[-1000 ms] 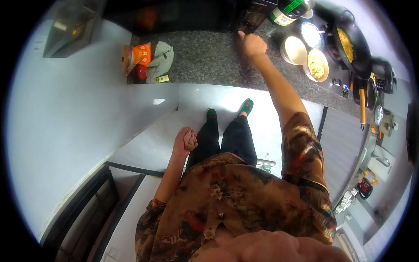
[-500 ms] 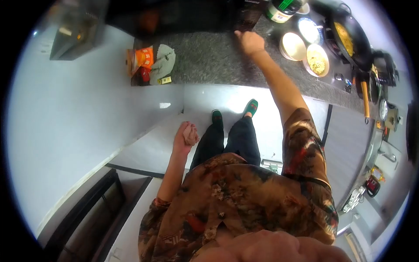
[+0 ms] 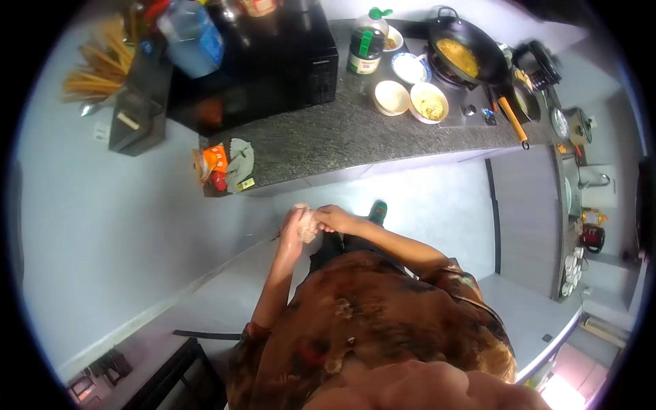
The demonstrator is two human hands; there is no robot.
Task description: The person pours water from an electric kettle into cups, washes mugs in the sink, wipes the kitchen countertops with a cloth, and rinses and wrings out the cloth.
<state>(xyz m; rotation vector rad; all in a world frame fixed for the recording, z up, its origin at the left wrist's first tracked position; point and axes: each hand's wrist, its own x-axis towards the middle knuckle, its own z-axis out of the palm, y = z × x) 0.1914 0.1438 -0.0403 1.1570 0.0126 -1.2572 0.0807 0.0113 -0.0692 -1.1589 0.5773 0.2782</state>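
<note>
A pale, crumpled lump point(image 3: 307, 227), its material unclear, sits in my left hand point(image 3: 292, 225), in front of my body below the counter edge. My right hand point(image 3: 335, 219) is beside it, its fingers closed at the lump's right side; whether they pinch part of it is too small to tell. Above my hands runs the dark speckled counter point(image 3: 294, 147). The closest items on it are an orange packet point(image 3: 214, 158) and a grey-green cloth point(image 3: 240, 162).
A black microwave point(image 3: 273, 68) stands at the back. Right of it are a green-capped bottle point(image 3: 367, 44), a cream bowl point(image 3: 391, 98), a bowl of food point(image 3: 429, 104), a blue-rimmed bowl point(image 3: 411, 67) and a wok point(image 3: 482, 51) on the stove. A wall is at left.
My right hand has left the microwave's front edge and come down beside my left hand and the lump. The view has shifted, showing more of the microwave and the items on top.
</note>
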